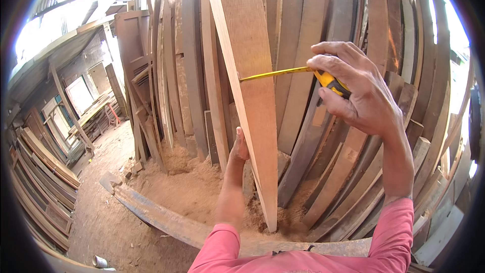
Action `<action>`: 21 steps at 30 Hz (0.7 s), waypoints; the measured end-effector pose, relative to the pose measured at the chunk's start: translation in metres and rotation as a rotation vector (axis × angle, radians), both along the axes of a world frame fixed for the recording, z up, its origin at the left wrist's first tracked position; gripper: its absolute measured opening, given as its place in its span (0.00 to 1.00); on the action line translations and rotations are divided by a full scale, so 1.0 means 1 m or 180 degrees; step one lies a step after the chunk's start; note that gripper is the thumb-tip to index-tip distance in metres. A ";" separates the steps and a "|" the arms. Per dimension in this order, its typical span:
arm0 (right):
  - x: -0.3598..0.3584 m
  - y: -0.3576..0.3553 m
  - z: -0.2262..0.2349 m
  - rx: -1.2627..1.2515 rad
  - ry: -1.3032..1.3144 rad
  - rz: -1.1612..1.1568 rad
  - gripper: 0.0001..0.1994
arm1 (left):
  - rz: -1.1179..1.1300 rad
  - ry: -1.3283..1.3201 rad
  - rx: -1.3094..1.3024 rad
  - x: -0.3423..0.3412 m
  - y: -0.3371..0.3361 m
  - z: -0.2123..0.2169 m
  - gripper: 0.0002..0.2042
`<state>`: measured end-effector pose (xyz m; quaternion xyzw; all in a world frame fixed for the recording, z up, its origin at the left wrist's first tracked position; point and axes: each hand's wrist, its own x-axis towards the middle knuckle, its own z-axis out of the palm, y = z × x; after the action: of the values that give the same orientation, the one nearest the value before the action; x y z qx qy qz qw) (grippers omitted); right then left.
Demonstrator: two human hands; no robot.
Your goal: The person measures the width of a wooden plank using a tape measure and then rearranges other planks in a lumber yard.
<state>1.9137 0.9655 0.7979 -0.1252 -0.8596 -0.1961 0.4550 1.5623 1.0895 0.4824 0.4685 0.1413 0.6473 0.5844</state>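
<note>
A tall, light-brown wooden plank (252,35) stands upright in front of me, its lower end down in the sawdust. My left hand (240,145) is at the plank's left edge, thumb up, with its fingers hidden behind the wood. In my right hand (361,86), raised to the right of the plank, is a yellow and black tape measure (331,83). Its yellow blade (275,74) is pulled out and runs leftward across the plank's face, with the end hook at the left edge.
Many boards (303,35) lean upright behind the plank and along the right. Sawdust (177,179) lies around their feet, and a long curved beam (151,210) crosses the ground before me. Stacked frames (43,187) stand at far left. A white cup-like object (99,261) lies at lower left.
</note>
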 end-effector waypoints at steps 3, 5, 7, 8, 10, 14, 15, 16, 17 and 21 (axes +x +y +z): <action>-0.014 0.011 0.005 0.0080 -0.0106 0.0002 0.19 | 0.0107 -0.0002 -0.0050 -0.005 0.002 -0.009 0.56; -0.018 0.015 0.008 0.0087 -0.0179 -0.0019 0.21 | 0.0092 -0.0024 -0.0040 -0.006 0.002 -0.011 0.55; -0.018 0.018 0.009 0.0059 -0.0158 0.0019 0.21 | 0.0120 -0.0126 -0.0021 -0.003 0.000 -0.010 0.54; -0.018 0.019 0.009 0.0057 -0.0162 -0.0001 0.21 | 0.0120 -0.0172 -0.0014 0.000 -0.001 -0.008 0.54; -0.017 0.023 0.008 -0.0137 -0.0074 0.0102 0.21 | 0.0001 -0.0168 0.0129 0.002 -0.009 0.000 0.51; -0.023 0.030 0.004 -0.0140 -0.0054 0.0101 0.21 | -0.0367 -0.0285 0.0260 -0.006 -0.010 0.001 0.46; -0.025 0.032 0.002 -0.0129 -0.0050 0.0113 0.21 | -0.0480 -0.0379 0.0237 -0.007 -0.009 0.000 0.45; -0.024 0.034 0.003 -0.0111 -0.0043 0.0128 0.21 | -0.0595 -0.0469 0.0215 -0.006 -0.009 0.002 0.44; -0.022 0.035 0.004 -0.0113 -0.0033 0.0120 0.21 | -0.0513 -0.0492 0.0187 -0.005 -0.007 0.001 0.43; -0.021 0.039 0.003 -0.0143 -0.0045 0.0128 0.22 | -0.0291 -0.0571 0.0142 -0.008 0.000 -0.010 0.42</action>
<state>1.8929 1.0041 0.8006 -0.1167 -0.8693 -0.1683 0.4499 1.5543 1.0891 0.4725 0.4275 0.0524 0.6623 0.6131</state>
